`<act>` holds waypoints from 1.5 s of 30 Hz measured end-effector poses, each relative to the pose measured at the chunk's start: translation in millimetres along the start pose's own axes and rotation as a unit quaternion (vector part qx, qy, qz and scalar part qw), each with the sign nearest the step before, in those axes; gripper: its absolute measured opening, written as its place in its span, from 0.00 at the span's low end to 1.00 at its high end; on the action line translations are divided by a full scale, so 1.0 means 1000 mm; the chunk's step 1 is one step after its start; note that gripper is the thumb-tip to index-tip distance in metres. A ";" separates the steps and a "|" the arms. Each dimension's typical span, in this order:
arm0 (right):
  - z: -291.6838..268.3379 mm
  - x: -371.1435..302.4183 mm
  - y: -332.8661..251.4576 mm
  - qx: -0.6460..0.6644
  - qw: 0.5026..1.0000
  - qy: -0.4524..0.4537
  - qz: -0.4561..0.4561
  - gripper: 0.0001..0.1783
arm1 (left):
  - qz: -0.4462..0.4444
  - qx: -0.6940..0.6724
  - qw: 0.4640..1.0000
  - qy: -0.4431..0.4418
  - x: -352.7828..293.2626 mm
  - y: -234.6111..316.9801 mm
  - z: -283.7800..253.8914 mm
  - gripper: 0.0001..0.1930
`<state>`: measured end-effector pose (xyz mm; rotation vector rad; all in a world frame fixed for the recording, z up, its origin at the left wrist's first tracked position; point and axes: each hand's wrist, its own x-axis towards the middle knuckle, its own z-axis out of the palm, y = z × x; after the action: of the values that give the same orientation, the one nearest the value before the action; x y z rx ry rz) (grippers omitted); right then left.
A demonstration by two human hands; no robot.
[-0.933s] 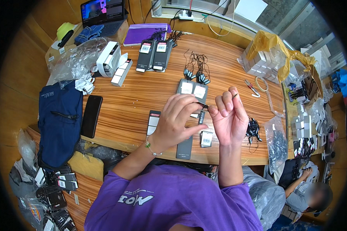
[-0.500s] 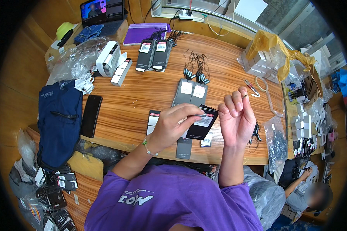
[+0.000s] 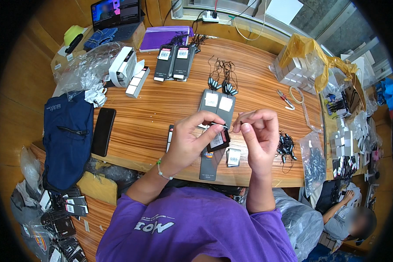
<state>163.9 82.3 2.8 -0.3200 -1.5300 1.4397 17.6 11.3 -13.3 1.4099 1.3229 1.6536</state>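
Observation:
My left hand (image 3: 188,137) pinches a black hang tag (image 3: 221,143) with a white label, between thumb and fingers, tilted above the table. Close to its right, my right hand (image 3: 262,136) is closed in a pinch on a thin dark string, of which only a tiny bit shows at the fingertips. Below the tag lies a long dark grey tag (image 3: 208,169). Beside that is a small stack of white labels (image 3: 233,157). Beyond my hands sit two piles of grey tags (image 3: 211,101) with black strings (image 3: 222,70) attached.
Loose black strings (image 3: 286,147) lie at right by a clear bag (image 3: 313,159). Snips (image 3: 285,100) and a tape ring (image 3: 296,94) are farther back. A phone (image 3: 103,132) and navy bag (image 3: 68,135) lie left. More tag piles (image 3: 163,67) stand behind. Another person (image 3: 343,218) sits lower right.
My right hand has come left and down from its raised position, up to the tag. My left hand has turned the tag, which now shows more narrowly.

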 end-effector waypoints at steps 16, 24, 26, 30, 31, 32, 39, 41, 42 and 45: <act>0.004 -0.005 0.005 -0.272 0.961 -0.015 -0.040 0.12 | -0.088 -0.162 0.983 0.018 -0.001 -0.002 -0.001 0.04; -0.001 -0.001 -0.015 -0.228 0.961 -0.083 0.128 0.10 | -0.177 -0.135 0.970 -0.096 0.004 0.004 -0.011 0.04; -0.004 -0.001 -0.012 -0.130 0.973 -0.087 0.169 0.11 | -0.179 -0.172 0.964 -0.094 0.004 0.002 -0.010 0.05; -0.020 0.003 0.007 0.011 0.982 -0.140 0.128 0.15 | -0.184 -0.237 0.949 -0.098 0.002 -0.002 -0.007 0.05; -0.021 0.004 0.011 0.037 0.981 -0.147 0.121 0.15 | -0.187 -0.244 0.946 -0.101 0.002 -0.003 -0.005 0.06; -0.021 0.005 0.014 0.063 0.979 -0.155 0.115 0.15 | -0.187 -0.253 0.943 -0.105 0.001 -0.004 -0.004 0.06; -0.017 0.000 0.023 0.102 0.972 -0.147 0.152 0.16 | -0.184 -0.273 0.939 -0.100 -0.002 -0.007 -0.002 0.06; -0.018 -0.001 0.024 0.066 0.975 -0.139 0.162 0.14 | -0.178 -0.253 0.947 -0.083 -0.001 -0.007 -0.001 0.06; -0.017 0.000 0.025 0.065 0.973 -0.142 0.170 0.13 | -0.175 -0.245 0.951 -0.078 0.001 -0.007 -0.001 0.06; -0.016 0.001 0.025 0.058 0.963 -0.157 0.211 0.12 | -0.098 -0.095 0.990 -0.035 0.009 -0.010 -0.004 0.09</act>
<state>165.3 99.0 -21.4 -0.3769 -1.6861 1.9833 9.3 21.5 -18.5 1.1772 1.1890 1.5407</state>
